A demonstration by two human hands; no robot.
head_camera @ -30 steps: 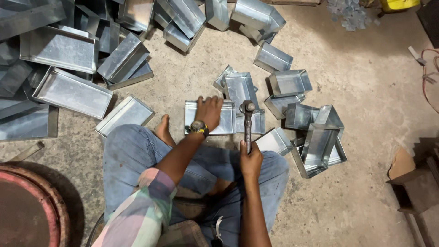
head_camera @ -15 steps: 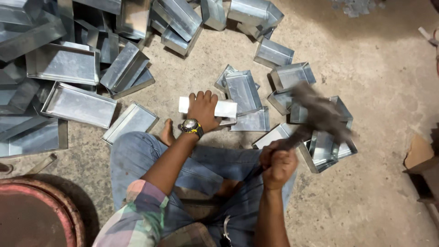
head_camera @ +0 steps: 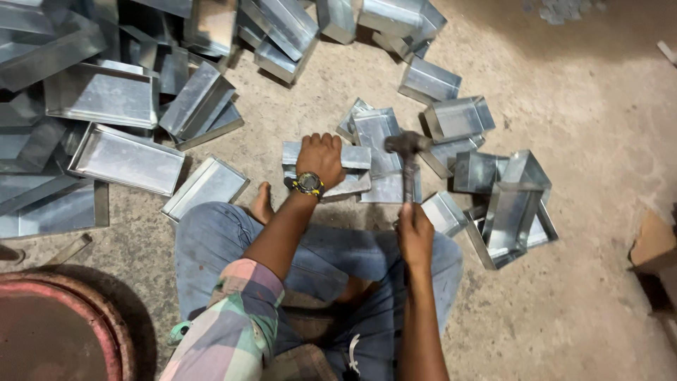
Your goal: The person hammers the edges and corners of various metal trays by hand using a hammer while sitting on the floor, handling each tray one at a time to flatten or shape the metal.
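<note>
The left hand (head_camera: 321, 156) presses flat, fingers spread, on a metal tray (head_camera: 326, 169) lying on the floor (head_camera: 599, 106). Just right of it, the right hand (head_camera: 415, 233) grips a hammer (head_camera: 408, 166), head over the tray's right end. More trays (head_camera: 120, 155) lie scattered beyond both hands.

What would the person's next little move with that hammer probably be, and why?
Probably lift the hammer for another blow. The right hand grips its handle low, and its head sits down at the edge of the flat sheet-metal piece that the left hand presses to the floor, fingers just clear of the head.
</note>
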